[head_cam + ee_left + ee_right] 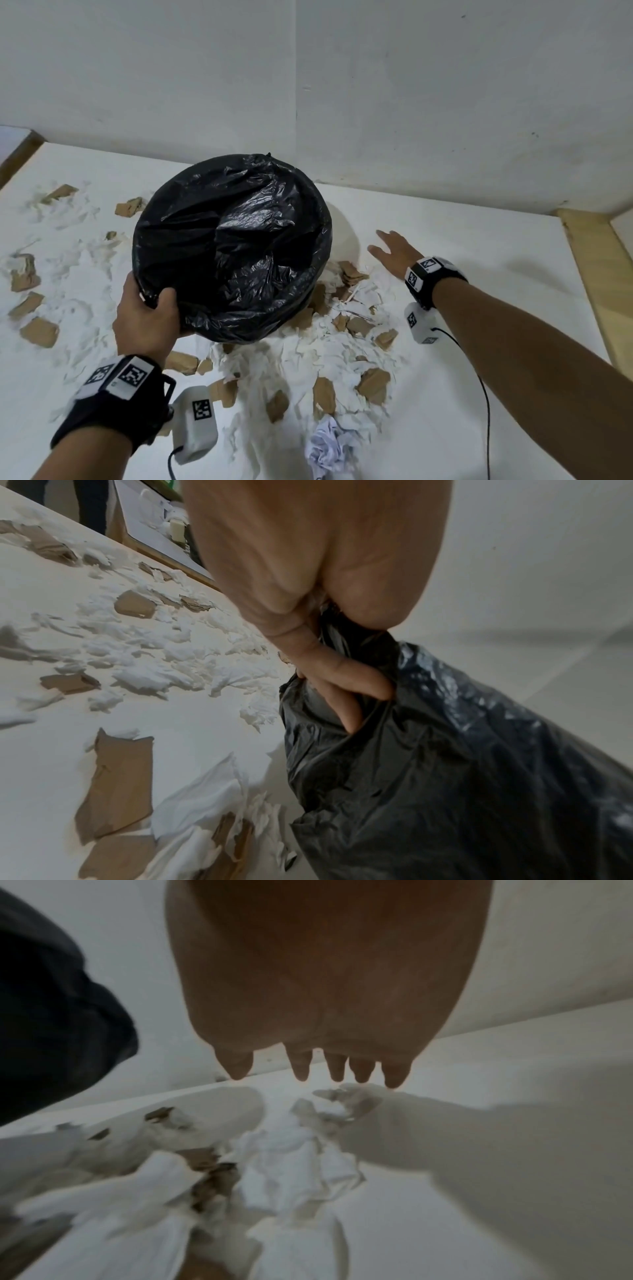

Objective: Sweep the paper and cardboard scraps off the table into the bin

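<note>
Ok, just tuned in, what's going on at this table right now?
A person is clearing torn paper and cardboard scraps off a white table. The left hand grips the rim of a bin lined with a black bag, tilted on the table. The right hand, its fingers straight, hovers beside the pile. Scraps lie all around; none visibly inside.

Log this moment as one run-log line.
left hand: grips bin rim | right hand: open, beside scraps | scraps on table
</note>
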### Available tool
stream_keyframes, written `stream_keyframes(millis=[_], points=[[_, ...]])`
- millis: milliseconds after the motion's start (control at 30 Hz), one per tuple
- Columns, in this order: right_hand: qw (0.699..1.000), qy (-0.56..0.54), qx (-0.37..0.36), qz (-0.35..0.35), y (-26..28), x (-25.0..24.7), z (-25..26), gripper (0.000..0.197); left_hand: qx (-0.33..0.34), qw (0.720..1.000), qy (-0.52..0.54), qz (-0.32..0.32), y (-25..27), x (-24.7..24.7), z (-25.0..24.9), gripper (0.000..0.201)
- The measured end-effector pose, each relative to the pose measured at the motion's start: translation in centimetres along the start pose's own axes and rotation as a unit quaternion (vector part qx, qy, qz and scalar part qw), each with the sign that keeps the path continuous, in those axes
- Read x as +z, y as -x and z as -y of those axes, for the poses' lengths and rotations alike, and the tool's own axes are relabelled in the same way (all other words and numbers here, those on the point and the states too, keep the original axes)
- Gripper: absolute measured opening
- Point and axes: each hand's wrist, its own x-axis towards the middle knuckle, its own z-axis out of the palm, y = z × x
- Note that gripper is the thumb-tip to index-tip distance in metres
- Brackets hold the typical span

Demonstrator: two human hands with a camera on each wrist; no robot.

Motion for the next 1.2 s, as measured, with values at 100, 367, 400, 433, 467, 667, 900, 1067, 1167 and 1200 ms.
stream_keyframes(millis=[100, 367, 400, 433, 467, 667, 900, 1067, 1167, 1200], points=[[0.999, -0.016, 0.014, 0.038, 0.8, 1.0, -0.2, 0.068, -0.002, 1.0, 0.012, 0.004, 0.3, 0.2, 0.3, 0.038], [0.992, -0.09, -0.087, 0.033, 8.4, 6.2, 4.4, 0.062, -0.012, 0.999, 0.037, 0.029, 0.6, -0.4, -0.1, 0.048], [0.991, -0.103, -0.089, 0.019, 8.5, 6.0, 4.4, 0.061, -0.013, 0.999, 0.036, 0.032, 0.4, -0.6, 0.1, 0.044], [0.991, -0.109, -0.081, 0.003, 8.4, 5.6, 4.3, 0.061, -0.01, 0.999, 0.033, 0.035, 0.6, -0.9, -0.1, 0.039], [0.992, -0.106, -0.069, -0.012, 8.2, 5.0, 4.2, 0.061, -0.007, 0.999, 0.03, 0.039, 0.6, -1.2, -0.3, 0.036], [0.995, -0.098, -0.015, 0.004, 8.4, 4.7, 4.1, 0.063, -0.001, 0.999, 0.028, 0.037, 0.6, -2.0, 0.0, 0.035], [0.992, -0.122, -0.024, -0.005, 12.0, 7.1, 6.1, 0.064, 0.005, 0.998, 0.014, 0.057, 0.6, -3.4, 1.0, 0.04], [0.993, -0.105, 0.01, -0.046, 14.8, 4.7, 5.8, 0.063, -0.006, 0.997, 0.03, 0.068, 1.7, -4.9, 1.0, 0.049], [0.992, -0.114, 0.032, -0.036, 16.4, 3.9, 5.7, 0.063, -0.032, 0.996, 0.031, 0.073, 3.3, -5.9, 0.8, 0.043], [0.992, -0.118, 0.042, -0.03, 16.9, 3.9, 5.7, 0.063, -0.045, 0.996, 0.025, 0.073, 3.7, -6.3, 0.7, 0.039]])
